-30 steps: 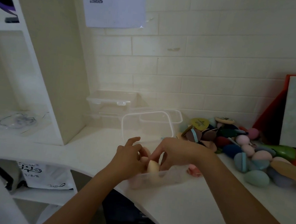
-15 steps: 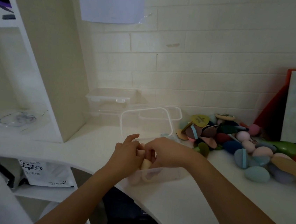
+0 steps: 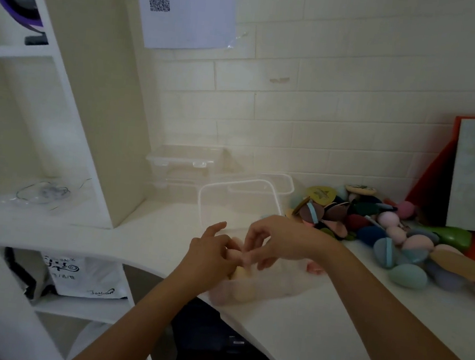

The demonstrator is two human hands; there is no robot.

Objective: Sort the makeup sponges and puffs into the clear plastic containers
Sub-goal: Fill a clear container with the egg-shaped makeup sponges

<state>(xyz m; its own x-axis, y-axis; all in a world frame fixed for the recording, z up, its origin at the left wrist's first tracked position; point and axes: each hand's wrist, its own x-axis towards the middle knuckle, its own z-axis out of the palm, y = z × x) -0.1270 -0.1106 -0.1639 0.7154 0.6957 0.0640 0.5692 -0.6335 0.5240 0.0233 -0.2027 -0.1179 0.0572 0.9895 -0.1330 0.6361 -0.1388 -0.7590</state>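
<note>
both hands are down over the near container (image 3: 263, 288) at the counter's front edge, and there's been a change inside it: the cream sponge (image 3: 242, 274) that stood tall between the fingers a second ago now sits lower, tucked among the others. the left hand (image 3: 211, 253) has fingers curled onto a pink sponge (image 3: 233, 254), index finger lifted off. the right hand (image 3: 279, 243) has loosened since half a second back, fingertips (image 3: 247, 257) pinching lightly at that same pink piece, the rest spread. whether it's a firm hold or just a nudge, can't tell, the frame is blurred there.

so my read is one sponge is seated and the pair are now packing the next into the row. a stray pink sponge (image 3: 315, 267) lies on the counter just past the right wrist, outside the box.

plenty left: the heap of sponges and puffs (image 3: 386, 233) still sprawls along the wall to the right, well apart from the hands. an open clear tub (image 3: 240, 197) and a lidded container (image 3: 185, 162) behind it wait, no sponge visible in them. early days on this sort.
</note>
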